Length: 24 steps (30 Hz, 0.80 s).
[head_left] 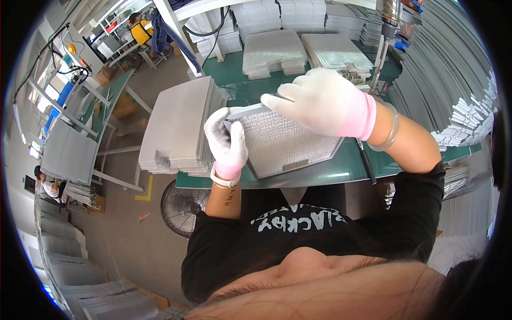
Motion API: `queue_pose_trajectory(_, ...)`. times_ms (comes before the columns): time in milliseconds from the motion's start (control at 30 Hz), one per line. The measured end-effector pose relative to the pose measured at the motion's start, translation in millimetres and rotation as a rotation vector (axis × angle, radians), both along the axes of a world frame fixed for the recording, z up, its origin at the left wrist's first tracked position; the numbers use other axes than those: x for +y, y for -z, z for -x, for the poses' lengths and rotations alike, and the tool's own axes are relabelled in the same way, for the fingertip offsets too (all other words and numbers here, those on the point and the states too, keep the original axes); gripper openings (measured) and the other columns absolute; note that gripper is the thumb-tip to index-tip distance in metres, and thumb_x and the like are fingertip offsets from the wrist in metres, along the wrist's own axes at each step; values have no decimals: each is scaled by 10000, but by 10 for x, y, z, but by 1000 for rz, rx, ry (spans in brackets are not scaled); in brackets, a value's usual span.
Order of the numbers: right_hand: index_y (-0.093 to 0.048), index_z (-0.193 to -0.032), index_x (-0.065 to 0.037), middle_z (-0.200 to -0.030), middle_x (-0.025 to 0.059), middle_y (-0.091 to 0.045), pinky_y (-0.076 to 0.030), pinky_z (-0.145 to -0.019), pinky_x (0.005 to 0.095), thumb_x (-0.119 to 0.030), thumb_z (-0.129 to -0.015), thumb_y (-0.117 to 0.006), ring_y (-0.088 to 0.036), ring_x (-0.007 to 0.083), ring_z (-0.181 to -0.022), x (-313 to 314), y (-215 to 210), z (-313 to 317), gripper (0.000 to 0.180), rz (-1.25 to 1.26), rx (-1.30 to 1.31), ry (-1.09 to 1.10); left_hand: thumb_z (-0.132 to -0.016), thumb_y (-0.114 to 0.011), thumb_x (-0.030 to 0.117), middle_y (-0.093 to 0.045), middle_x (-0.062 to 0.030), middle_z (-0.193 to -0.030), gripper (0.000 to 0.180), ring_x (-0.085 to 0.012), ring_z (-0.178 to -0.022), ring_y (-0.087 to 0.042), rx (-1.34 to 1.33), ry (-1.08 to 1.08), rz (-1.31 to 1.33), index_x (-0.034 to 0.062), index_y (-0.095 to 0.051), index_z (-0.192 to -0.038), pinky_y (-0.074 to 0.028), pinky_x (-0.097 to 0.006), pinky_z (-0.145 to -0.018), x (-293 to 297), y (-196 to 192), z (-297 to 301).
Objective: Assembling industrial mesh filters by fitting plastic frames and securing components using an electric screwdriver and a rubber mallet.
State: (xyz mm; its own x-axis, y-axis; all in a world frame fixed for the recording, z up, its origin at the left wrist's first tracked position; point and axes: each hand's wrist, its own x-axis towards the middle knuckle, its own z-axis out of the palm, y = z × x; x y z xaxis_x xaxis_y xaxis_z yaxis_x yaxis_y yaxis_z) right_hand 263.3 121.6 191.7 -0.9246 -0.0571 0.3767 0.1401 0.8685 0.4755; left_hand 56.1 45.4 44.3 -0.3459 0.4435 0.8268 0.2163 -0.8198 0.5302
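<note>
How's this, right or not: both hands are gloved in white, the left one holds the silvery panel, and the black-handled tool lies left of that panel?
Only the side is wrong: the head view shows the black-handled tool right of the silvery panel. The rest stands: left hand and right hand are gloved in white, the left one holding the panel.

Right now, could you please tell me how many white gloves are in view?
2: one on the left hand, at the left corner of the silvery panel; one on the right hand, over its far side. Others may be hidden elsewhere.
</note>
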Motion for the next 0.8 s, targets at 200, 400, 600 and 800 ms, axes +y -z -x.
queue_pose_trajectory(200, -598, -917, -44, -616, 38, -576, -461, -427, 317, -148, -817, -574, -600, 179, -484, -72, 26, 237, 147, -89, -65, 39, -957, -528, -10, -601, -108, -1102, 353, -61, -762, -477, 84, -143, -12, 21, -406, -1286, -424, -214, -710, -1, 29, -59)
queue_pose_trajectory(400, -638, -805, -54, -624, 85, -653, -532, -515, 374, -189, -838, -578, -684, 251, -587, -202, -81, 418, 151, 141, -255, 69, -950, -518, -22, -604, -120, -1101, 340, -74, -786, -502, 47, -109, -16, 22, -405, -1268, -425, -210, -715, -57, 103, -58)
queue_pose_trajectory(600, -536, -737, -94, -562, 59, -595, -476, -464, 344, -238, -834, -607, -632, 223, -500, -217, 73, 445, 188, 135, -95, 33, -950, -546, -8, -611, -149, -1123, 325, -89, -803, -524, 49, -63, -106, 30, -413, -1244, -438, -215, -722, -42, 149, -21)
queue_pose_trajectory(800, -617, -1043, -52, -823, 97, -666, -515, -658, 356, -326, -750, -758, -663, 257, -745, -192, -49, -1, 425, 337, 90, 4, -935, -488, -62, -535, -59, -1061, 319, -59, -772, -491, -17, -164, 54, 4, -469, -1246, -437, -200, -700, -37, 230, 50)
